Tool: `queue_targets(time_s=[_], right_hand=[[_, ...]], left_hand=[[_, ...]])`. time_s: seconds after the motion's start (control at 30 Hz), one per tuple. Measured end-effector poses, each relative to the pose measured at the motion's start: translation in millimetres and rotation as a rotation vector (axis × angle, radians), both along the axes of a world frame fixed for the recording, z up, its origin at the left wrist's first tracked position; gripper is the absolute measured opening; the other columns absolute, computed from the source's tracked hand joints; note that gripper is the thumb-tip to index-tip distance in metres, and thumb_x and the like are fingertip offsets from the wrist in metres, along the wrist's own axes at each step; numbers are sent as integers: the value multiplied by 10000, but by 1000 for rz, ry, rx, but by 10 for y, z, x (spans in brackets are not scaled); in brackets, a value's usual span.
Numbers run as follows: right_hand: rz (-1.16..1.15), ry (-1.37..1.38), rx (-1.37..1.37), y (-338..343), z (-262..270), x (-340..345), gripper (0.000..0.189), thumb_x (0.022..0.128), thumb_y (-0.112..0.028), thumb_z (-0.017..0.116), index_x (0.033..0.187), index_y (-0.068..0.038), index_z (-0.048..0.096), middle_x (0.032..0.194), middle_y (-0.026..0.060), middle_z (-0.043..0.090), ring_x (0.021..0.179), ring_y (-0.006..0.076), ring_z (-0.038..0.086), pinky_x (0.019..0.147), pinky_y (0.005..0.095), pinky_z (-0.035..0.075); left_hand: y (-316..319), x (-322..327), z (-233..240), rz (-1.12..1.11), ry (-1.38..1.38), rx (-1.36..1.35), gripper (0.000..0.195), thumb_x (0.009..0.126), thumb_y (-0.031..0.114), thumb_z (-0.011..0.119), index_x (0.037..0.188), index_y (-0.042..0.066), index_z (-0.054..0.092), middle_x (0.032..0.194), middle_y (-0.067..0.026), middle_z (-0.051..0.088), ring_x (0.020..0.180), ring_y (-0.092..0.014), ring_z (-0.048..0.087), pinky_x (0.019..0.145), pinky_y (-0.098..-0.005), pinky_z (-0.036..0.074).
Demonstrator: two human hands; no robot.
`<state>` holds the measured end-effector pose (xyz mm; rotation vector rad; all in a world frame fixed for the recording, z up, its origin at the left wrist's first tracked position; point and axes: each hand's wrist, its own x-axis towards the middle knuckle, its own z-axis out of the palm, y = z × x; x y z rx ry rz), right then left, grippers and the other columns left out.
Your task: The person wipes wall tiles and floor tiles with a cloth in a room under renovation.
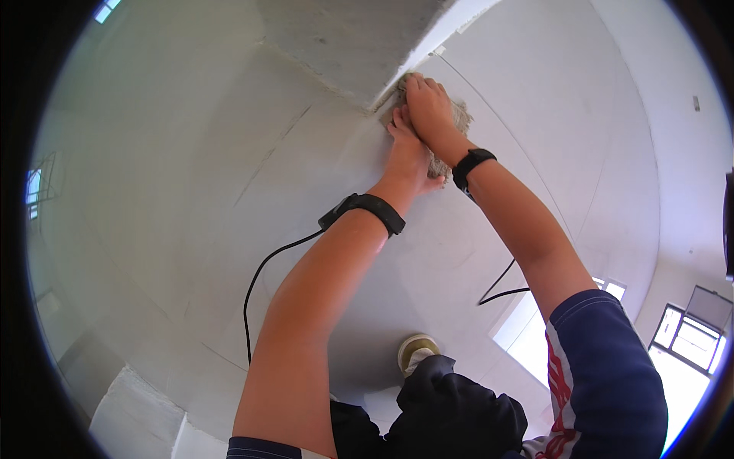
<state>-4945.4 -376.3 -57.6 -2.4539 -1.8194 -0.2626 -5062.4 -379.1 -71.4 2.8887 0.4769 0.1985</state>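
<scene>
A beige-grey shaggy mop pad or rag (pixel 462 117) lies against the floor (pixel 287 229) at the foot of a grey pillar (pixel 350 51). My right hand (pixel 430 106) grips its upper part, fingers bent over the edge beside the pillar's corner. Just below, my left hand (pixel 408 150) presses on the same pad, its fingers toward the pillar and its thumb out at the lower side. Both hands hide much of the pad. Black bands circle my left wrist (pixel 375 209) and right wrist (pixel 473 163), and black cables show near both arms.
Dark streaks (pixel 272 155) and thin lines mark the floor. A small pale fitting (pixel 438 50) sits by the pillar's base. My shoe (pixel 417 350) stands below my hands. A white block or pillar base (pixel 140 413) is at lower left, a window (pixel 685 338) at right.
</scene>
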Motion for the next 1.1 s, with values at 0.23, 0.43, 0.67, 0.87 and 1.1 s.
queue_targets(time_s=[0.23,0.43,0.67,0.87,1.1], right_hand=[[-73,47,27,-54,-239,-58,355,777,-136,626,1071,19,501,1304,208,496,1219,357,487,987,436,433],[-172,135,-3,-141,-540,-16,434,848,-187,597,1158,77,445,1431,309,364,1350,466,336,1116,495,306],[-231,173,-143,-71,-367,45,494,866,-220,581,1217,87,416,1470,335,310,1372,487,298,1134,508,272],[-312,53,-438,213,-34,-102,605,863,-343,597,1226,107,417,1433,369,359,1333,520,357,1072,534,360],[-464,249,-463,379,458,-173,684,896,-345,569,1337,121,333,1502,347,247,1410,479,245,1138,527,272]], left_hand=[[12,-108,-59,-40,162,-14,976,691,587,722,1396,-30,446,1453,-321,349,1368,-560,148,1129,-573,164],[24,-140,-185,-60,146,-33,981,719,638,674,1351,-86,477,1466,-369,289,1376,-552,141,1135,-569,139],[237,-54,157,-208,414,-7,1003,750,668,625,1361,-108,449,1486,-376,241,1384,-551,128,1114,-588,176],[367,74,568,-364,743,161,972,820,691,504,1535,92,229,1584,-175,214,1420,-515,128,1075,-668,226],[404,192,724,-260,1032,444,780,925,544,412,1559,164,166,1620,-98,98,1470,-418,28,1132,-608,154]])
